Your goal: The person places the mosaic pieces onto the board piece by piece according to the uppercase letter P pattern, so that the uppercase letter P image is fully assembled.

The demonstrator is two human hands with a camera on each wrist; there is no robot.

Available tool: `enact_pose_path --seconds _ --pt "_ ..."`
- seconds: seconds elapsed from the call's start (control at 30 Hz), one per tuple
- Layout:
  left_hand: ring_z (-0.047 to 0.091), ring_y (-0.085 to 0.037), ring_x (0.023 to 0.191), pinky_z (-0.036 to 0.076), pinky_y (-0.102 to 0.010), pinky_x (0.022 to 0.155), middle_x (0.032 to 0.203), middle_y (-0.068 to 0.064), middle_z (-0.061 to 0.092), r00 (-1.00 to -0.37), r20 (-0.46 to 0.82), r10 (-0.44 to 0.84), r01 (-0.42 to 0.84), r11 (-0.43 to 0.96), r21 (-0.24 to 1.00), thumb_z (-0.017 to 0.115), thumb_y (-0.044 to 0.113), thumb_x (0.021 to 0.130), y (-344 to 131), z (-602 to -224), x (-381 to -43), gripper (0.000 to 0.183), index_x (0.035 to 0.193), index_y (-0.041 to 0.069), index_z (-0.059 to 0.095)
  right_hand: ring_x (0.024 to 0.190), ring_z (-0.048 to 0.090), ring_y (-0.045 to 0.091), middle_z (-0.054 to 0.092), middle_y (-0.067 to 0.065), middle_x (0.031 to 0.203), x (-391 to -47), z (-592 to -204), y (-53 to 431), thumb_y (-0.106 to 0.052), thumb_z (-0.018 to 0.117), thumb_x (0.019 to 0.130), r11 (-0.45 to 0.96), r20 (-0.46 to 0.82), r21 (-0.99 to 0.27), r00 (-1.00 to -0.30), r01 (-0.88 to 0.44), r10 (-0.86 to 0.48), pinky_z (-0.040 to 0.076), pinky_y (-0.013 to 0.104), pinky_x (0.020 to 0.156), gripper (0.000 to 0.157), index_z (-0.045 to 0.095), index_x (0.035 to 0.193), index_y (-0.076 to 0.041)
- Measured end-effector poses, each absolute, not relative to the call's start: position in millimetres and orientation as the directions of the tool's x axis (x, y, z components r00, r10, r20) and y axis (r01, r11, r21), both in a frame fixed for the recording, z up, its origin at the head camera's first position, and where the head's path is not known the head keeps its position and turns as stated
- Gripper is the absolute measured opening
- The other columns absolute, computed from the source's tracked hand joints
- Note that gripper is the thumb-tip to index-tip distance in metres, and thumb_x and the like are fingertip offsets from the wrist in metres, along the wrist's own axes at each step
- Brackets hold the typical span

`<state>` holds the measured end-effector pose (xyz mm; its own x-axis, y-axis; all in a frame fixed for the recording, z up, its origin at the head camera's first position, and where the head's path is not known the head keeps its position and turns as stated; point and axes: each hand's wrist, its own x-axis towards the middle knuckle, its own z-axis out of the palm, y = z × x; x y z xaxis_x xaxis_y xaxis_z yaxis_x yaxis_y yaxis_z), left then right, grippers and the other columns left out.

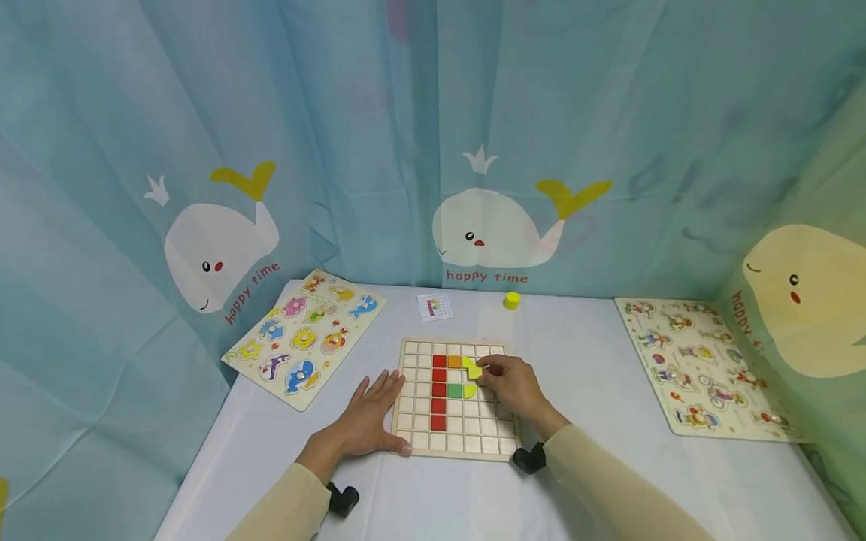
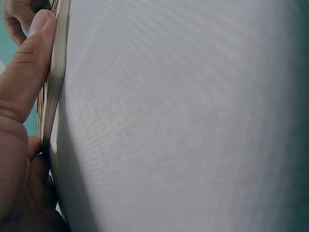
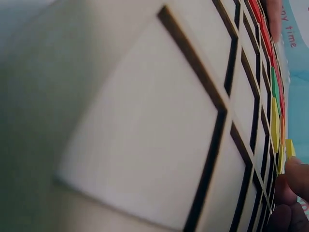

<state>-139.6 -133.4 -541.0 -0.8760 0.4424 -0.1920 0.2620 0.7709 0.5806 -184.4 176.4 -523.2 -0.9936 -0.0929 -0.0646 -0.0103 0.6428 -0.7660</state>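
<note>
A wooden grid board [image 1: 421, 442] lies on the table. In it stand a column of red squares [image 1: 438, 406], an orange square [image 1: 455, 362], a green square [image 1: 455, 391] and a rounded yellow piece [image 1: 469, 391]. My right hand [image 1: 516, 386] pinches a small yellow block [image 1: 476, 373] over the board's upper right, beside the orange square; the block [image 3: 290, 147] also shows at the fingertips in the right wrist view. With fingers extended, my left hand [image 1: 363, 418] rests along the board's left edge, its thumb [image 2: 30, 67] on the front corner.
Behind the board lie a small pattern card [image 1: 434, 306] and a yellow cylinder [image 1: 512, 300]. A sea-animal puzzle board [image 1: 304, 340] is at the back left, another picture puzzle [image 1: 704, 368] at the right. A whale-print curtain [image 1: 379, 150] hangs round the table.
</note>
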Motion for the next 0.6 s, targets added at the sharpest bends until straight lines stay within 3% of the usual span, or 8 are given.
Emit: enact_pose_path --seconds 0.4,0.6 --pt "0.007 -0.029 0.166 -0.003 -0.053 0.135 0.177 -0.008 0.018 -0.873 -0.190 0.450 0.268 0.767 0.583 0.092 0.060 0.071 -134.6 -541.1 -139.0 0.130 0.169 0.008 0.023 0.080 0.061 0.015 0.073 0.000 0.090 -186.9 -524.1 169.4 -0.007 0.079 0.093 0.691 -0.074 -0.723 -0.991 -0.026 -0.114 0.054 0.031 0.074 0.020 0.078 0.113 -0.006" --pt "0.007 -0.029 0.166 -0.003 -0.053 0.135 0.177 -0.008 0.017 -0.873 -0.188 0.450 0.270 0.767 0.582 0.091 0.061 0.071 -134.1 -540.9 -140.0 0.131 0.169 0.008 0.023 0.088 0.067 0.015 0.079 0.002 0.101 -187.5 -523.6 170.5 -0.007 0.079 0.093 0.693 -0.081 -0.720 -0.989 -0.027 -0.123 0.060 0.036 0.080 0.020 0.080 0.113 -0.008"
